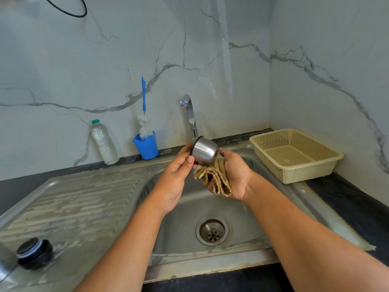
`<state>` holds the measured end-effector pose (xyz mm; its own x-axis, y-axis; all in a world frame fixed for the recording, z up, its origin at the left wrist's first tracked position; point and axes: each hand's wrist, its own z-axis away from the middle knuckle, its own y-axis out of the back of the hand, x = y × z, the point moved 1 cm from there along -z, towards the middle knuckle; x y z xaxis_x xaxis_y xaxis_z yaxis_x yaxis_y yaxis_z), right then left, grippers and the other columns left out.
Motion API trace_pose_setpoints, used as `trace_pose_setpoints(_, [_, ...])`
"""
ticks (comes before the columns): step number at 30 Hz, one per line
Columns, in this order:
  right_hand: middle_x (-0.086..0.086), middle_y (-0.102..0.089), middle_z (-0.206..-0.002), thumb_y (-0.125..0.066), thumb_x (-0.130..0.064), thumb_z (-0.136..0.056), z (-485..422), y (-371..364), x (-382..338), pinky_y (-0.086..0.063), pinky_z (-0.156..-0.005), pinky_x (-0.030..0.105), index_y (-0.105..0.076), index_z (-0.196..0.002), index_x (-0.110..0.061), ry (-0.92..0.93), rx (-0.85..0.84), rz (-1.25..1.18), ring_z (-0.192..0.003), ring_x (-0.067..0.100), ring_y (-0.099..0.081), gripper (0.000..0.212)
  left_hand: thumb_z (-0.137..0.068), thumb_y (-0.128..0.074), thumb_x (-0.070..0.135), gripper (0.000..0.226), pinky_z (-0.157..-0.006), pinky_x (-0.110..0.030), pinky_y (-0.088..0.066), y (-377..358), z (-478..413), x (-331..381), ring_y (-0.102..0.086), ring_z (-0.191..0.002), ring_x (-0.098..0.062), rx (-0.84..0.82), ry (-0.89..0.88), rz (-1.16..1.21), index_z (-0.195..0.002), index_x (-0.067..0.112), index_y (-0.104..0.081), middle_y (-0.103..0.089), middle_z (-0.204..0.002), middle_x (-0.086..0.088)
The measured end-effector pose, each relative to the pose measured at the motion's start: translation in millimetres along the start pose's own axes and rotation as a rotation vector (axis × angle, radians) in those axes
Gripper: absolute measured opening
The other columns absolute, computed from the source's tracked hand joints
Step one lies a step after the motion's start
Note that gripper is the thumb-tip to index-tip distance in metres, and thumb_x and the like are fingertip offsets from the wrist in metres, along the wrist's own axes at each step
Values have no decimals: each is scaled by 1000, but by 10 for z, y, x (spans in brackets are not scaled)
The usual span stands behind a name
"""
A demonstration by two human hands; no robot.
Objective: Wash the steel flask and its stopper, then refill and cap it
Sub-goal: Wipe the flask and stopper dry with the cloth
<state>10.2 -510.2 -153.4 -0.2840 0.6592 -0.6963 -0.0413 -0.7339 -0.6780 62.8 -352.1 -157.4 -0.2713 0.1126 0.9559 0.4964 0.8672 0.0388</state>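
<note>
Steel flask cap [205, 151] over sink [231, 207], pinched at rim by left hand [176, 175]; folded scrub cloth [212, 180] gripped in right hand [235, 178], touching cap's lower side. Judged early in washing: tap [190, 114] not running, stopper [34, 253] on drainboard beside what looks like flask body [6, 262] at frame edge; rinse, refill and capping all left. Counted: one cap, one stopper, one cloth, one bottle brush [144, 123], one plastic bottle [104, 142], one basket [305, 173].

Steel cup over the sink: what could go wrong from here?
1. The left hand pinches the steel cup at its rim only; rubbing with the cloth in the right hand could knock it into the sink.
2. The black stopper sits near the front edge of the drainboard; an elbow might sweep it off.
</note>
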Motion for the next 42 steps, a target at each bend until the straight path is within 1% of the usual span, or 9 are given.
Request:
trace_pose_setpoints(3, [14,-67,-86,-33,-57,-105,31,-39,-11,-51,-40,25,-67,-111,3,-52,32,-37,-54,19,-64,69,-102,-54,31,37,-124,-37,-32,62,-31,-22,-46,-144,-10,-2,-93,-184,-137,27,-64,-55,-154,5])
trace_pose_setpoints(7, [17,-69,-86,-38,-43,-108,16,35,-61,-52,-40,24,-66,-107,7,-46,133,3,-50,18,-64,58,-105,-56,12,29,-122,-29,-32,151,-95,-130,-40,-146,-4,32,-232,-591,-126,24,-71,-44,-159,14])
trace_pose_setpoints(14, [27,-71,-112,-39,-27,-110,-48,104,-125,-62,-83,41,-60,-123,7,-1,236,87,-91,32,-73,43,-99,-63,2,19,-125,-49,-31,150,-155,-241,-35,-151,-21,-100,-430,-1190,-100,8,-81,-50,-156,-1])
trace_pose_setpoints(17, [24,-70,-121,-39,-22,-110,-83,112,-93,-59,-92,47,-61,-128,4,32,290,238,-99,32,-73,38,-101,-62,4,19,-128,-34,-23,80,-149,-277,-30,-153,-19,-154,-423,-1193,-105,9,-80,-47,-158,-1])
trace_pose_setpoints(22, [21,-76,-98,-51,-22,-107,-133,184,-74,-64,-73,43,-65,-116,0,154,414,396,-83,30,-76,28,-104,-58,7,22,-112,1,-15,-24,-56,-200,-35,-148,-9,-122,-284,-919,-110,8,-79,-47,-151,12])
trace_pose_setpoints(26, [20,-75,-109,-43,-29,-109,-179,205,-34,-63,-75,45,-66,-125,-2,119,280,213,-91,31,-75,38,-106,-57,18,28,-112,-15,-40,-91,-6,-129,-55,-131,0,-51,-214,-692,-129,18,-73,-61,-145,12])
trace_pose_setpoints(30, [23,-73,-113,-40,-22,-109,-168,183,-14,-63,-80,42,-67,-125,3,95,186,61,-97,31,-75,39,-109,-51,24,23,-108,-43,-52,-107,-5,-167,-70,-112,-12,105,33,-295,-115,24,-73,-77,-114,3])
trace_pose_setpoints(35, [23,-71,-120,-39,-25,-111,-221,209,-38,-58,-93,49,-65,-126,-1,197,346,-5,-111,35,-70,38,-110,-48,18,28,-105,-40,-54,-48,-36,-129,-69,-119,-28,270,232,404,-132,4,-58,-70,-128,-20])
trace_pose_setpoints(42, [15,-73,-113,-50,-34,-107,-146,127,-59,-57,-92,49,-71,-111,-9,276,350,-89,-108,29,-69,32,-95,-66,49,48,-86,-40,-60,34,4,15,-74,-104,-25,312,314,518,-122,9,-61,-77,-106,-13])
